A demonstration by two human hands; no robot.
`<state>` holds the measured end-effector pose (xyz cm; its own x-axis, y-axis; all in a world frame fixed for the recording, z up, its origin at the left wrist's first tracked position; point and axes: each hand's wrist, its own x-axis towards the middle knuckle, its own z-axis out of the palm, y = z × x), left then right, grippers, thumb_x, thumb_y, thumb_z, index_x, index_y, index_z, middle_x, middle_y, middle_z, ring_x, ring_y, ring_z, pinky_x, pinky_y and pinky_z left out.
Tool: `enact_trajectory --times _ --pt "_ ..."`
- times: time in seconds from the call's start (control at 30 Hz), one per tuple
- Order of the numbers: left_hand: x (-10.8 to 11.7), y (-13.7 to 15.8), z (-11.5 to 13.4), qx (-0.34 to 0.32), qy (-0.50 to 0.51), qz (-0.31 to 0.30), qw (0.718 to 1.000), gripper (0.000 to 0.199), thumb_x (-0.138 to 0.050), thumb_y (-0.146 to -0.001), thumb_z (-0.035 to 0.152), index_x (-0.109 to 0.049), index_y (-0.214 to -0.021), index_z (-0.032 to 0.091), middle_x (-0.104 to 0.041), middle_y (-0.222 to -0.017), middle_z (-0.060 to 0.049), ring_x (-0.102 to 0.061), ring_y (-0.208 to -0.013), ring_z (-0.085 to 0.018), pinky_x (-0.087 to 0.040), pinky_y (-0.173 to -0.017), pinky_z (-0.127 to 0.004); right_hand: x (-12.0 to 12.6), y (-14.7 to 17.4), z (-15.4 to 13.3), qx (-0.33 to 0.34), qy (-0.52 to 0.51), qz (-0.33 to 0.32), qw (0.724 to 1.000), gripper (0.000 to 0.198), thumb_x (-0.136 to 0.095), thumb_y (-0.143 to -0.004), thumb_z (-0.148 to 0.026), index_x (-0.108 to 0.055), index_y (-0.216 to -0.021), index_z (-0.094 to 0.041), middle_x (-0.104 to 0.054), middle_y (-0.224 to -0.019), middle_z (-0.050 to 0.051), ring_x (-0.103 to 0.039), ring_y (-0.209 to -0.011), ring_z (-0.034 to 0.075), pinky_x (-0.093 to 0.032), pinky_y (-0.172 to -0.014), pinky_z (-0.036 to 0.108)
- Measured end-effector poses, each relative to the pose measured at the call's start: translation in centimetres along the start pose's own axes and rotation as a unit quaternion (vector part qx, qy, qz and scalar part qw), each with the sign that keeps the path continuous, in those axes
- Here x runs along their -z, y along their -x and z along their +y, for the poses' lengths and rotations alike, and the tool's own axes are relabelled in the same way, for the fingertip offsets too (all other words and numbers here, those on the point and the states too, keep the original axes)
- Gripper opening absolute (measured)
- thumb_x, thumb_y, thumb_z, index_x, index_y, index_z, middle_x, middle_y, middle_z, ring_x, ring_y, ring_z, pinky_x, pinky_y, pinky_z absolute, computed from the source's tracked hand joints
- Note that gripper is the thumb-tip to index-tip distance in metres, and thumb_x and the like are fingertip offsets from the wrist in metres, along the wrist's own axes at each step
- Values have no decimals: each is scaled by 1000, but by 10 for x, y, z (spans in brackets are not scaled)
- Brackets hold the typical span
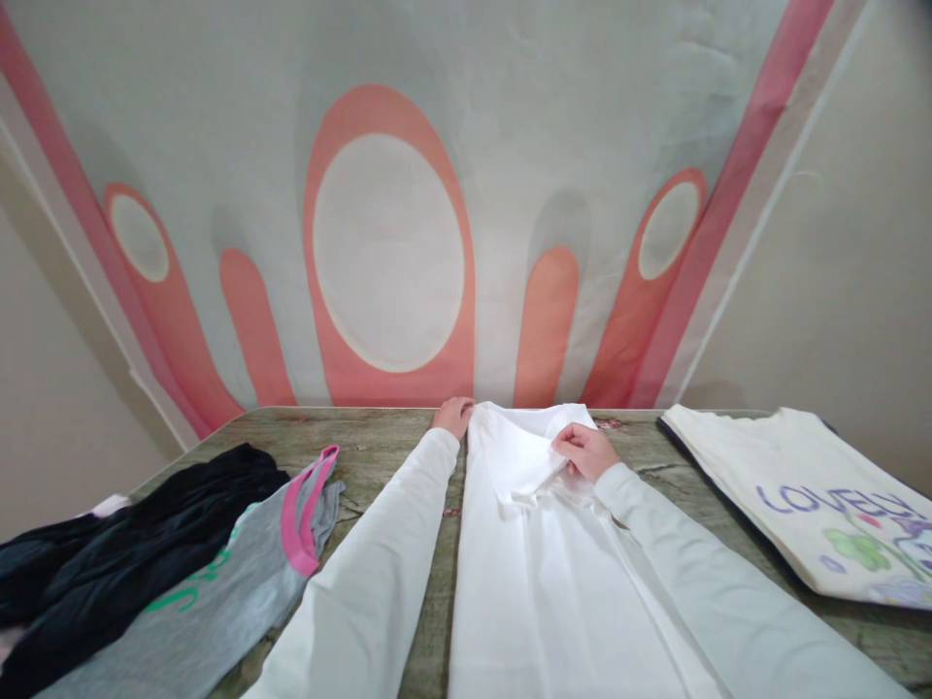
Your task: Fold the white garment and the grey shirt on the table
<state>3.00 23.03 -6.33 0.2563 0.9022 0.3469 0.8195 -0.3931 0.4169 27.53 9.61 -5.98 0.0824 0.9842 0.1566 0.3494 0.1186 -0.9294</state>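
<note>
A white shirt (524, 582) lies lengthwise down the middle of the table, its collar end near the far edge. At the shirt's far left corner is my left hand (455, 416), its fingertips at the fabric; whether they pinch it is hard to make out. My right hand (584, 450) pinches a fold of the white shirt between thumb and fingers, near the collar on the right side. The cloth below that pinch is rumpled and partly lifted. White sleeves cover both my forearms, and the right one hides part of the shirt's right edge.
On the left lie a black garment (146, 534) and a grey shirt (240, 582) with pink trim and green lettering. A folded cream shirt (786, 466) with printed letters rests on dark cloth at the right. The wood-patterned table (364, 437) meets a printed backdrop (495, 194).
</note>
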Motion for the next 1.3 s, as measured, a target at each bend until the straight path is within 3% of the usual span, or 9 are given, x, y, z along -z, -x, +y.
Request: enact_trajectory --times 0.23,0.5,0.73,0.93,1.07,1.17,1.3 --pt "-1 -5 3 6 -25 -6 1000 17 -49 -81 30 -61 -91 23 -62 -98 -1 -52 -97 -17 -38 -84 -29 -4 -2 7 -5 57 22 998 11 -50 -65 -29 -43 -63 -21 -49 -45 -7 -48 -35 10 -36 -37 21" --pt "-1 -6 6 25 -56 6 998 14 -51 -80 31 -60 -83 21 -61 -96 -4 -50 -98 -20 -36 -84 -34 -1 -2 9 7 79 22 997 11 -49 -66 -28 -48 -74 -21 -47 -46 -8 -41 -32 8 -31 -34 20" --pt "10 2 24 -1 -67 -5 998 21 -44 -84 25 -56 -101 21 -56 -105 -7 -46 -105 -21 -31 -94 -36 2 -6 17 -11 90 12 996 13 -48 -70 -31 -49 -78 -20 -51 -51 -6 -43 -33 8 -34 -34 20" --pt "15 15 35 -49 -84 -51 994 21 -47 -79 12 -59 -95 18 -56 -104 -5 -52 -98 -17 -37 -90 -26 0 -7 25 13 133 13 991 16 -52 -65 -24 -54 -81 -20 -55 -60 -4 -49 -46 9 -37 -43 19" --pt "10 28 36 -59 -112 -74 989 29 -39 -81 8 -57 -102 16 -55 -109 -8 -51 -102 -18 -36 -92 -26 1 -6 20 29 156 19 987 12 -55 -64 -23 -57 -75 -20 -54 -57 -4 -47 -48 9 -35 -46 20" --pt "2 35 35 -72 -129 -105 983 32 -38 -83 15 -52 -111 16 -52 -118 -8 -47 -110 -18 -34 -95 -28 1 -4 15 31 163 20 986 10 -55 -66 -27 -58 -72 -20 -52 -50 -5 -45 -46 10 -32 -45 21" --pt "-7 40 28 -82 -140 -137 977 43 -37 -86 33 -38 -126 20 -34 -136 -6 -29 -125 -19 -25 -101 -36 1 0 6 23 164 -8 986 17 -56 -68 -36 -60 -75 -20 -50 -47 -5 -45 -43 10 -31 -44 21"
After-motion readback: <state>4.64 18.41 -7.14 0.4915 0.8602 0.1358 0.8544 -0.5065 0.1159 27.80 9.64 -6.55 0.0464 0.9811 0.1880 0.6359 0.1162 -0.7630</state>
